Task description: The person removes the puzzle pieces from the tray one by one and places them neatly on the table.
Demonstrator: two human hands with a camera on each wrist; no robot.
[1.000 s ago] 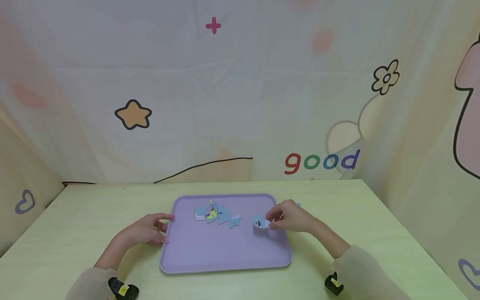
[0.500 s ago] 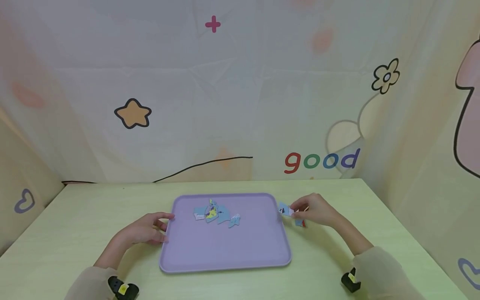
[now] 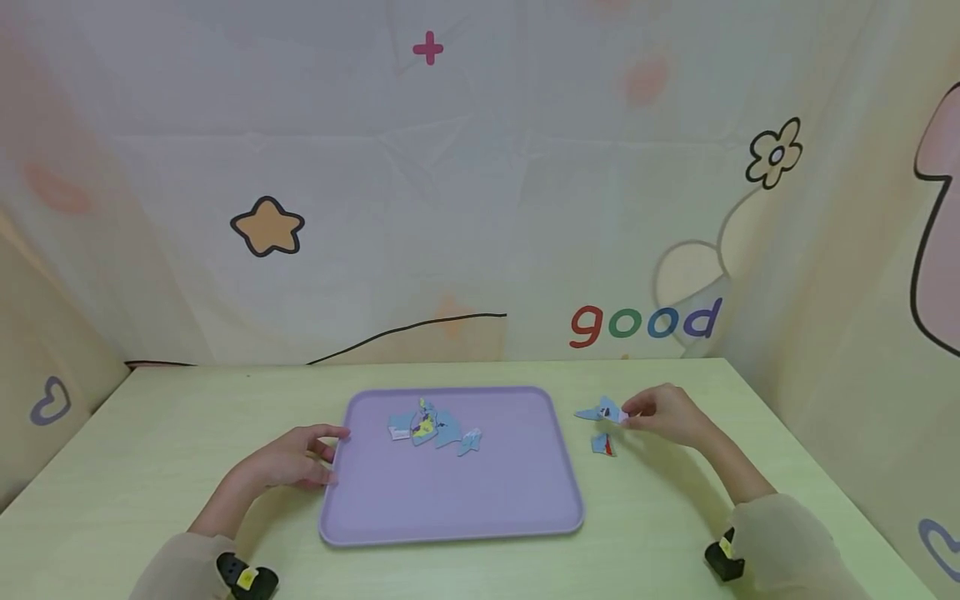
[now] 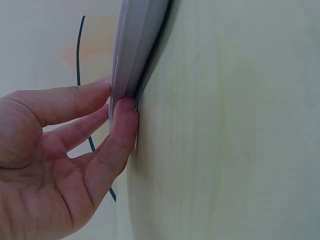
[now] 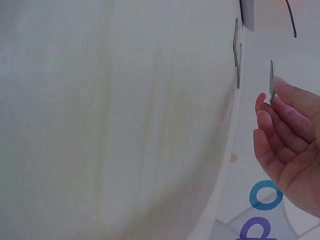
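My right hand [image 3: 667,415] pinches a small light-blue puzzle piece [image 3: 611,412] with a dark mark, between thumb and fingertips to the right of the tray. In the right wrist view the held piece [image 5: 271,82] is seen edge-on, raised off the tabletop. Beneath and beside it lie a blue piece [image 3: 585,414], partly covered in the head view, and a blue-and-red piece [image 3: 603,445]. At the left rim of the purple tray [image 3: 450,504], my left hand [image 3: 288,458] grips the edge, thumb and fingertips on the rim [image 4: 132,55].
Several puzzle pieces lie in the tray's upper left: a yellow-patterned piece [image 3: 424,427], blue pieces [image 3: 447,428] beside it, and a star-like piece [image 3: 469,442]. The pale wooden table [image 3: 225,392] ends at a printed cloth backdrop [image 3: 360,275].
My right hand has moved right with the puzzle piece, from over the tray to beyond its right rim. The blue-and-red piece now shows fully. My left hand stays at the tray.
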